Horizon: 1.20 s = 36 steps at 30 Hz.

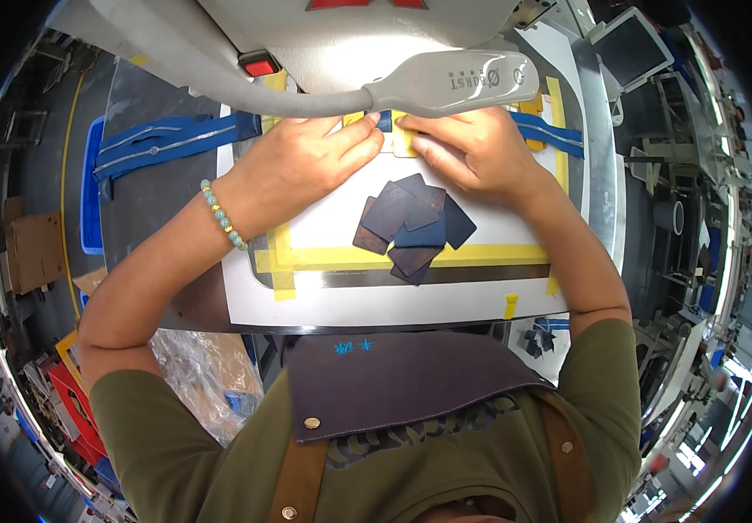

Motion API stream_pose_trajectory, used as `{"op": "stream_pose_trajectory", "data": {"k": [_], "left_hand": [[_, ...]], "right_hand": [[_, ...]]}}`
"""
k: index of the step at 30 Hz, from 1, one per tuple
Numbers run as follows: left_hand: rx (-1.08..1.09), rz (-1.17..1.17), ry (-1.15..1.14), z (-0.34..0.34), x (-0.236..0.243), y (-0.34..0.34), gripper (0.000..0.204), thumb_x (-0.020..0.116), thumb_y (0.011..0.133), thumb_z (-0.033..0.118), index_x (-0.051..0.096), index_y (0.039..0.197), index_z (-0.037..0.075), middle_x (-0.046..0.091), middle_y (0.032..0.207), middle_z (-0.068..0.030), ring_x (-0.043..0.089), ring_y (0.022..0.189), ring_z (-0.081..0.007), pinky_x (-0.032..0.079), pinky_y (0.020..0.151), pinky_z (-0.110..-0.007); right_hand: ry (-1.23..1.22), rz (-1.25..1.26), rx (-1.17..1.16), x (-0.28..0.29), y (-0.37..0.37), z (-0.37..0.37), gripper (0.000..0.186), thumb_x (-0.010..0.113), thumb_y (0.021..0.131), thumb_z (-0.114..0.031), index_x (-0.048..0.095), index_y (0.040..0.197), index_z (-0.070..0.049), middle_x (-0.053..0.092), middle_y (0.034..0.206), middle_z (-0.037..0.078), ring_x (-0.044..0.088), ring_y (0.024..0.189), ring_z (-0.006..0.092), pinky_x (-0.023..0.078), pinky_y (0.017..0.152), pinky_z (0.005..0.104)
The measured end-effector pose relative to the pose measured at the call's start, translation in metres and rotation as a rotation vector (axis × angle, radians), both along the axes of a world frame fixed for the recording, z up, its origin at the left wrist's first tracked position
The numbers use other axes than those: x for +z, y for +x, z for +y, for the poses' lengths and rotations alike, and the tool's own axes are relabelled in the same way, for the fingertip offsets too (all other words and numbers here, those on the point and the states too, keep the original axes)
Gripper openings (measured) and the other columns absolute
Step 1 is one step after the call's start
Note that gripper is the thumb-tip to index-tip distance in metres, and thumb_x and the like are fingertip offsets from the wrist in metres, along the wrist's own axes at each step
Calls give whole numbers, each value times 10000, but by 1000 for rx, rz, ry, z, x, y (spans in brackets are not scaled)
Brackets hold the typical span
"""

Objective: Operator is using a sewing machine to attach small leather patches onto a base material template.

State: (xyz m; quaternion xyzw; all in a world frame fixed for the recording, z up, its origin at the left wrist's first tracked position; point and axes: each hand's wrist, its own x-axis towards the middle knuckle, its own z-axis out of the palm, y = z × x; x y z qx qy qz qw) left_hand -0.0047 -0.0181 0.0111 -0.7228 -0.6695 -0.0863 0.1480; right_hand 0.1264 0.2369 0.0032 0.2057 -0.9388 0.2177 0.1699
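Observation:
My left hand (306, 157) lies under the machine's head, fingers bent and drawn together, its fingertips at the edge of a small dark blue piece (385, 120). Opposite it, my right hand (472, 148) has thumb and forefinger closed on a small yellow piece (406, 141) beside the blue one. The machine's pale lamp head (454, 83) partly covers the fingertips. Blue zipper strips (167, 146) stretch out left of my left hand, and another blue zipper strip (550, 133) shows beyond my right hand. Nearer me is a loose pile of dark square patches (406, 213).
Yellow tape (411, 256) borders the white work surface (324, 301). Overhead is the white machine body (359, 39) with a red switch (259, 66). A blue bin (91, 187) stands left of the table, and a screen (631, 46) is at the far right.

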Motion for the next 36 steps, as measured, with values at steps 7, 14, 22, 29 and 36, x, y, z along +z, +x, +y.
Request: {"op": "stream_pose_trajectory", "data": {"k": [7,14,22,29,36], "left_hand": [[-6,29,22,3,0,1,324,690,870,112,704,1185,37,726,1282,-81,675,1218,-231,556,1032,-378],[-28,-5,13,1,0,-3,389,677,871,109,697,1248,18,723,1319,-101,667,1241,-250,565,1016,-380],[-32,-21,39,-3,-4,-5,365,671,869,98,718,1223,21,733,1292,-90,694,1147,-247,576,971,-382],[-42,16,77,-2,-10,-8,366,661,889,109,698,1246,33,731,1316,-81,689,1207,-272,565,997,-396],[-105,41,159,1,-11,-10,322,670,888,136,670,1196,43,733,1220,-73,701,1155,-278,576,968,-365]], "right_hand": [[96,63,-119,1,-1,-8,350,742,900,-218,750,1211,-58,717,1173,136,651,1106,343,490,988,467],[148,121,-81,-5,-5,-29,366,755,867,-219,737,1168,-13,689,1185,97,626,1167,297,471,1027,449],[259,179,-168,-7,-8,-60,259,729,849,-150,730,1025,40,652,1177,113,637,1121,268,504,966,391],[168,62,-296,-4,6,-77,389,702,886,-139,682,1196,95,613,1298,220,592,1249,378,493,1051,442],[70,105,-541,-10,9,-112,436,638,923,-132,641,1278,121,555,1432,287,514,1393,446,435,1136,509]]}}
